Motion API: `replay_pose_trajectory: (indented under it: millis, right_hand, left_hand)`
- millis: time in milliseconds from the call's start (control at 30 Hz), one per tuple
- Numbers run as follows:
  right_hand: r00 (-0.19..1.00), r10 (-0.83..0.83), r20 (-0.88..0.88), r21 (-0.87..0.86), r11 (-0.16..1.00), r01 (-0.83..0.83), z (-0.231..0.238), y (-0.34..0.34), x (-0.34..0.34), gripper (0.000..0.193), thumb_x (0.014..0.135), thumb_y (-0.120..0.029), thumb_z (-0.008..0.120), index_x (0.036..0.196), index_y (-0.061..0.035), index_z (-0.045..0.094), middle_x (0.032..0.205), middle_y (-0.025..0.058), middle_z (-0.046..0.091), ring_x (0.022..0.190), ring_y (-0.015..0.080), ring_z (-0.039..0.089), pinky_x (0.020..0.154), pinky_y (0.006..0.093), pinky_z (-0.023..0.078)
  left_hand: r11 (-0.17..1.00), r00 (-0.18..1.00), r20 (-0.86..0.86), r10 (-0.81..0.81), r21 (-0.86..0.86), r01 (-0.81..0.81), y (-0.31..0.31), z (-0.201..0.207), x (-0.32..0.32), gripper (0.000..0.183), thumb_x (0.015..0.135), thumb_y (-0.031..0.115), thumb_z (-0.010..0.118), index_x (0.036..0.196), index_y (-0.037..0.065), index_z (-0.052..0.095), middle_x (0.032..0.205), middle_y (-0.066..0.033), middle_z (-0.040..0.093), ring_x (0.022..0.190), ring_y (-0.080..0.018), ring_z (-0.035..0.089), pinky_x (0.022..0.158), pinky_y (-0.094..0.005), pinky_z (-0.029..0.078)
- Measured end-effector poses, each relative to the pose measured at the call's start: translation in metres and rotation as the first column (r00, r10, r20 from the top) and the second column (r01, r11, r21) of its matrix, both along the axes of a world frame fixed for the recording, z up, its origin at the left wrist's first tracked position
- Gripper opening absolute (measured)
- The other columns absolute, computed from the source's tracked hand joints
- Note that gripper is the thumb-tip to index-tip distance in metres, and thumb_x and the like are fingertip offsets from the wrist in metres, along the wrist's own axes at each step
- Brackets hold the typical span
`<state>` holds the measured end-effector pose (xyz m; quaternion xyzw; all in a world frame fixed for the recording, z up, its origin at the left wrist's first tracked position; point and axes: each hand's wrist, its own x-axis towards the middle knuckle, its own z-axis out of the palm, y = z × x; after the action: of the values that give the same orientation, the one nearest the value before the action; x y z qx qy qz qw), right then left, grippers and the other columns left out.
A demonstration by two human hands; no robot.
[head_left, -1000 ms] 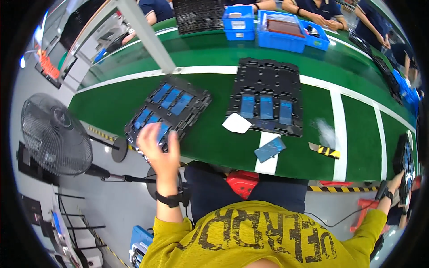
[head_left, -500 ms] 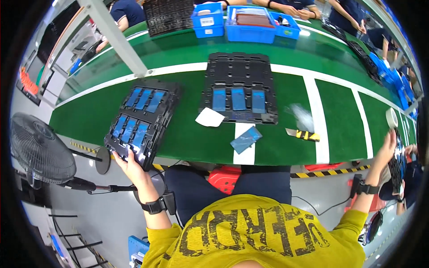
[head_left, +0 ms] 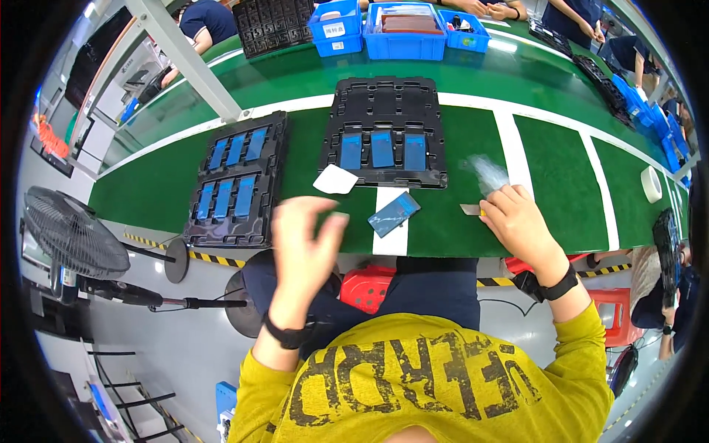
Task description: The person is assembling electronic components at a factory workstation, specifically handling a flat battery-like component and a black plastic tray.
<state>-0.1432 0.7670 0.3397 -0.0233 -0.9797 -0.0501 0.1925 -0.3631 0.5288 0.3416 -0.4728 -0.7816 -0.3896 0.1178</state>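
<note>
My left hand [head_left: 304,240] is in the air in front of the table edge, fingers apart and holding nothing. To its left, a black tray [head_left: 230,173] lies on the green table with several blue film-covered panels in its slots. My right hand [head_left: 521,226] is closed over a utility knife, whose blade [head_left: 470,210] pokes out leftward; most of the handle is hidden. A loose blue panel [head_left: 394,214] lies between the hands. Beyond it, a second black tray [head_left: 384,111] holds three blue panels in its near row. Crumpled clear film [head_left: 487,174] lies just beyond my right hand.
White paper [head_left: 334,179] touches the middle tray's near corner. A tape roll [head_left: 651,184] lies at the right. Blue bins [head_left: 405,49] stand at the back beside a metal post [head_left: 181,63]. At far right, another person holds a black tray [head_left: 666,247]. A fan [head_left: 74,229] stands left.
My left hand has let go of the left tray, now flat on the table, and moved right. My right hand has left the tray at far right and come to the utility knife.
</note>
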Motion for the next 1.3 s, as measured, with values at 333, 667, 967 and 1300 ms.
replay_pose_trajectory:
  millis: [333,667,967,1300]
  right_hand:
    - [0.998,-0.051,0.048,0.128,0.991,0.044,0.013,0.008,-0.003,0.014,0.071,-0.004,0.055,0.084,0.0000,0.057,0.075,0.0075,0.050,0.077,0.0219,0.050,0.072,0.0329,0.041]
    - [0.937,-0.232,-0.260,-0.892,0.428,-0.142,0.056,0.042,-0.065,0.012,0.092,-0.007,0.041,0.099,0.0012,0.048,0.076,0.0055,0.056,0.061,0.0082,0.052,0.056,0.0213,0.043]
    - [0.950,-0.171,-0.260,-0.879,-0.365,-0.306,0.063,0.010,-0.117,0.013,0.082,-0.012,0.063,0.084,-0.0032,0.053,0.059,-0.0049,0.046,0.042,0.0008,0.035,0.038,0.0164,0.027]
    - [0.962,-0.215,-0.167,-0.979,-0.080,-0.188,0.063,0.018,-0.114,0.012,0.079,-0.011,0.065,0.080,-0.0011,0.059,0.054,-0.0046,0.048,0.045,0.0005,0.038,0.039,0.0169,0.026]
  left_hand:
    - [0.884,0.963,0.054,-0.265,-0.384,0.265,0.052,-0.010,0.009,0.039,0.065,0.024,0.073,0.089,0.003,0.051,0.091,-0.0108,0.046,0.088,-0.0286,0.044,0.078,-0.0357,0.033]
    - [0.756,0.644,0.629,-0.435,-0.133,0.641,0.060,0.019,-0.023,0.018,0.079,0.017,0.063,0.073,0.001,0.058,0.074,-0.0050,0.048,0.071,-0.0175,0.046,0.067,-0.0283,0.036]
    - [0.799,0.445,0.664,-0.600,0.481,0.360,0.109,0.040,-0.016,0.018,0.088,0.014,0.052,0.082,-0.002,0.058,0.082,-0.0015,0.047,0.074,-0.0084,0.043,0.064,-0.0215,0.035]
    - [0.693,-0.051,0.850,-0.524,0.460,0.555,0.122,0.041,-0.030,0.025,0.091,0.017,0.045,0.110,-0.001,0.048,0.085,-0.0097,0.060,0.073,-0.0148,0.060,0.067,-0.0266,0.048]
